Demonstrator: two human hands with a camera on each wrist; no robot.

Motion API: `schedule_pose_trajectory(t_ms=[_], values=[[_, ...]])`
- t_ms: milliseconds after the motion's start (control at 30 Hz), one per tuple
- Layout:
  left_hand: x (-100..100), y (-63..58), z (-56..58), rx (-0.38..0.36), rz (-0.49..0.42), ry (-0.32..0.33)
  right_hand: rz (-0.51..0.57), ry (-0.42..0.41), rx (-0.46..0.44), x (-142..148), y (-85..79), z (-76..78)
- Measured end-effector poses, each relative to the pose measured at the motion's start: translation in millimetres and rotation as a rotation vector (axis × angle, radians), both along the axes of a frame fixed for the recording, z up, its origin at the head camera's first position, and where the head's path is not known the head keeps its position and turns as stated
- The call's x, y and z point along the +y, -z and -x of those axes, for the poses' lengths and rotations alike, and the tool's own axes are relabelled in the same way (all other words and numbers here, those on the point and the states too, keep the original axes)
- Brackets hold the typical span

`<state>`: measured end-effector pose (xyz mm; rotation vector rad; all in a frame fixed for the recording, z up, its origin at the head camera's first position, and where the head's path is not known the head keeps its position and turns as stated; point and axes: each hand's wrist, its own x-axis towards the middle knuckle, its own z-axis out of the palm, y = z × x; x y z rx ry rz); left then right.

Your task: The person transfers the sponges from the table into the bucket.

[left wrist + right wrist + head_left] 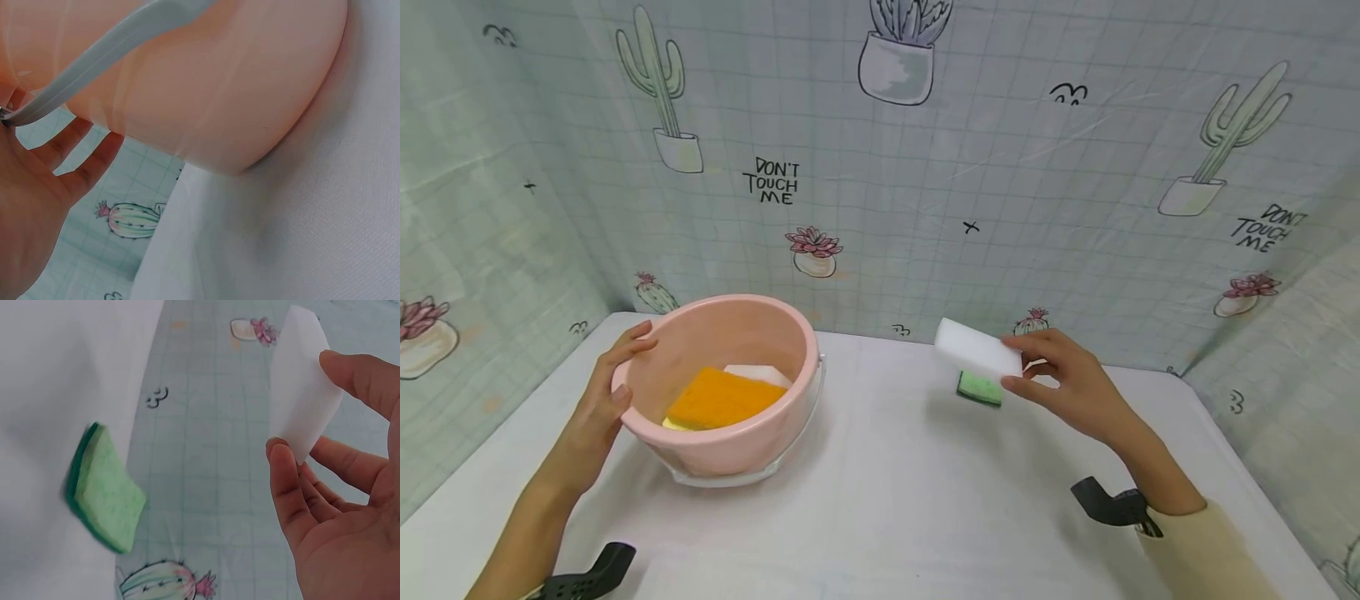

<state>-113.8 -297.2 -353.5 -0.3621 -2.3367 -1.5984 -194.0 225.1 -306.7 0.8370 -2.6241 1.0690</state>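
Observation:
My right hand (1067,383) pinches a white sponge (977,348) by one end, held up off the table; the right wrist view shows the thumb and fingertips on the white sponge (303,381). Below and behind it a green sponge (980,389) with a darker green scouring side lies on the table. My left hand (597,408) grips the rim of a pink bucket (737,450) at its left side, thumb and fingers over the edge. Inside the tilted bucket lie an orange sponge (722,400), a white piece (758,372) and a bit of yellow (673,425).
The white table (880,500) stretches between and in front of the hands. A patterned cloth (895,183) with cactus drawings hangs behind and at both sides. The bucket's grey handle (752,475) hangs down along its front.

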Motion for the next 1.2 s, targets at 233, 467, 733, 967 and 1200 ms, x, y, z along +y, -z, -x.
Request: schedule_pose_trajectory(t_ms=[233,467,733,967,1200], values=[[-0.1,0.3,-0.1,-0.003,-0.005,-0.002,0.058,-0.054,-0.007,-25.8,-12.3,5.3],[1.6,-0.4,-0.7,-0.010,0.001,-0.006,0.111,-0.107,-0.040,-52.6,-19.0,9.7],[1.3,-1.4,-0.4,-0.009,-0.003,-0.001,0.119,-0.113,-0.026,-74.8,-26.3,13.4],[0.8,-1.8,-0.6,-0.013,-0.023,0.007,0.147,-0.152,-0.027,-97.8,-36.1,15.4],[0.9,-2.1,-0.3,-0.011,-0.020,0.013,0.148,-0.162,-0.018,-125.0,-44.4,16.1]])
